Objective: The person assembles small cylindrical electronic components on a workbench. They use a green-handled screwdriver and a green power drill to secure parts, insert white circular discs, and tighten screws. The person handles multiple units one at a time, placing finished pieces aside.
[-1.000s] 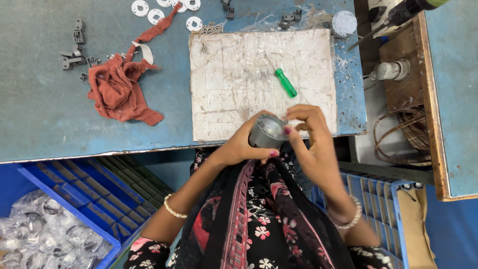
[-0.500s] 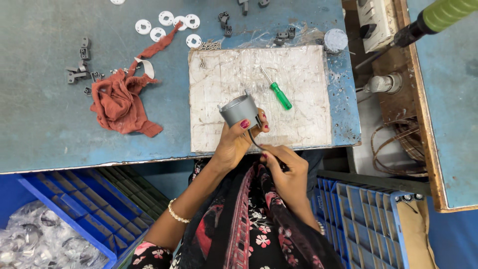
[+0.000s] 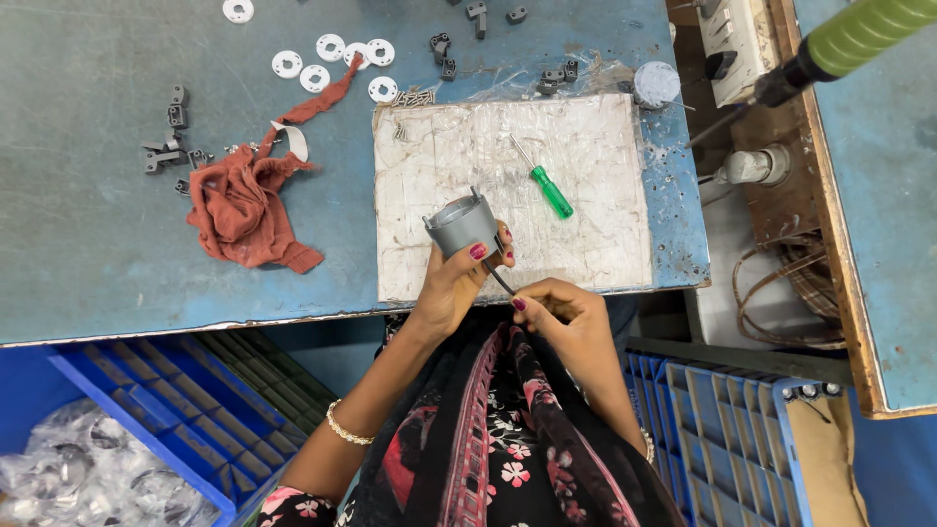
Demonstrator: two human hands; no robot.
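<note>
My left hand (image 3: 459,283) grips a grey cylindrical metal part (image 3: 461,223) with small tabs on its rim, held over the near edge of a white scuffed work mat (image 3: 586,156). A thin dark wire (image 3: 499,281) runs from the part down to my right hand (image 3: 561,314), whose fingers pinch its end just below the bench edge. A green-handled screwdriver (image 3: 543,182) lies loose on the mat, to the right of the grey part.
On the blue bench (image 3: 98,263) lie a red rag (image 3: 242,200), white washers (image 3: 330,60) and small grey brackets (image 3: 168,137). A blue crate (image 3: 176,400) holds bagged parts at lower left, another blue crate (image 3: 722,439) sits at lower right. A green-gripped power tool (image 3: 839,44) hangs at upper right.
The grey part has moved from my lap up onto the mat's near edge in my left hand. My right hand let go of the part and dropped back, pinching the wire.
</note>
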